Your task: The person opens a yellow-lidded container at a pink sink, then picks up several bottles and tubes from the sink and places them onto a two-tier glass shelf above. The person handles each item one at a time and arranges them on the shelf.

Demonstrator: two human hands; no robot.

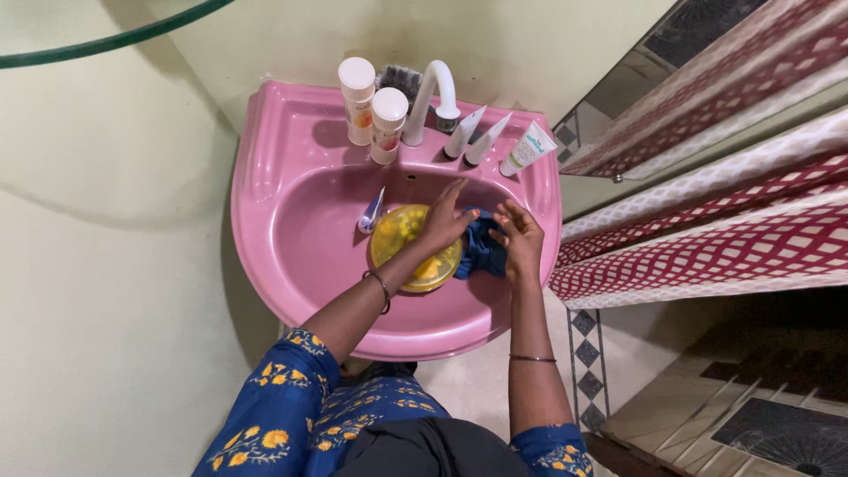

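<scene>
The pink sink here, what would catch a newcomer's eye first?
The bright pink sink fills the middle, with a yellow bowl in its basin. The left hand rests over the bowl, the right hand on a dark blue cloth beside it. White tubes and bottles flank the white tap.

On the pink sink's [265,177] back rim you've got two white-capped upright tubes [373,110] left of the tap [433,97], three white tubes [495,141] leaning at its right, and one small tube [371,212] lying inside the basin.
</scene>
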